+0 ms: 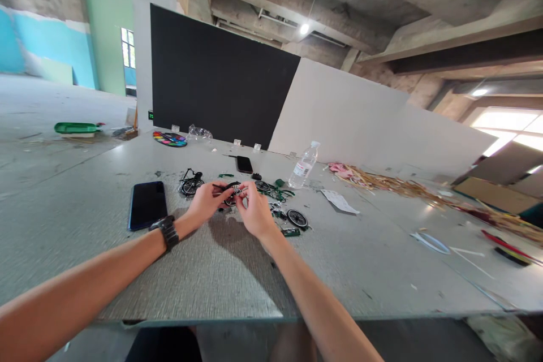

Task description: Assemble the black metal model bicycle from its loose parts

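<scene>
Above the grey table, my left hand (206, 201) and my right hand (257, 212) meet at a small model bicycle wheel (230, 199) with a curved black piece along its top. Both hands are closed on this wheel part; my fingers hide some of it. Just left of my left hand lies a black model bicycle part (192, 184) with a wheel. Beyond my right hand are green bicycle frame parts (278, 193) and another wheel. A loose wheel (297, 218) and a small dark green piece (291, 232) lie to the right of my right wrist.
A large phone (147, 205) lies left of my watch, and a smaller phone (244, 164) lies behind my hands. A water bottle (304, 165) stands at the right rear, near a paper sheet (339, 201). A paint palette (169, 138) sits by the black panel (220, 76).
</scene>
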Demonstrator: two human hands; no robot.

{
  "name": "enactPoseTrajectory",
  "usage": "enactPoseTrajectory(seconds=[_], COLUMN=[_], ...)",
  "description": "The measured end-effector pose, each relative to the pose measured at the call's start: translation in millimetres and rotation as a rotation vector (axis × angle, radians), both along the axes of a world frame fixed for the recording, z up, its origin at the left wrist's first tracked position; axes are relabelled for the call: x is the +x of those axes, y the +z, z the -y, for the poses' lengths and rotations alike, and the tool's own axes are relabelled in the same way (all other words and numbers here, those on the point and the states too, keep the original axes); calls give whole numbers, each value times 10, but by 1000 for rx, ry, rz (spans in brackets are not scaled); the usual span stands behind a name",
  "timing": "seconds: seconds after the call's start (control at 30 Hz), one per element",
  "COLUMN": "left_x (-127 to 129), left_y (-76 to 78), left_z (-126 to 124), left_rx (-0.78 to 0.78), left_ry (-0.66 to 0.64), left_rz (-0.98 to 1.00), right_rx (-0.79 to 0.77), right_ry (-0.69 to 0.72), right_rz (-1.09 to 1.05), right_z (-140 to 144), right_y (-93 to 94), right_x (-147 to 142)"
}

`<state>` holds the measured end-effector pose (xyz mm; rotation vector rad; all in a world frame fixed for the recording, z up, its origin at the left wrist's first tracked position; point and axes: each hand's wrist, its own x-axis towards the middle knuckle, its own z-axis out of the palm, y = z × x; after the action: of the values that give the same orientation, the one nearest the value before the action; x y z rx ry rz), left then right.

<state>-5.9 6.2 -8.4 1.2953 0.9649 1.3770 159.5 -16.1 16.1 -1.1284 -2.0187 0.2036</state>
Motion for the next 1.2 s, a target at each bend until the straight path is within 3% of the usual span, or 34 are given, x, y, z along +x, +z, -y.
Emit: enactPoseTrajectory(seconds=[0.4, 0.57, 0.73, 0.9, 1.2], left_x=[-6, 0, -4, -9, 5], left_y=[-5, -18, -29, -29, -33], left_z=[18, 14, 11, 8, 8], left_rx=[48, 119, 156, 190, 180], left_ry=[-15, 16, 9, 33, -25], left_rz=[-64, -126, -151, -195, -181], right_rx=[1, -85, -51, -169, -83], right_ry=[-4, -36, -19, -50, -104], right_rz=[20, -113, -57, -248, -223], right_z=[-29, -65, -63, -67, -87], right_y=[-38, -74, -64, -65, -83], right_x=[-4, 2, 6, -20, 6])
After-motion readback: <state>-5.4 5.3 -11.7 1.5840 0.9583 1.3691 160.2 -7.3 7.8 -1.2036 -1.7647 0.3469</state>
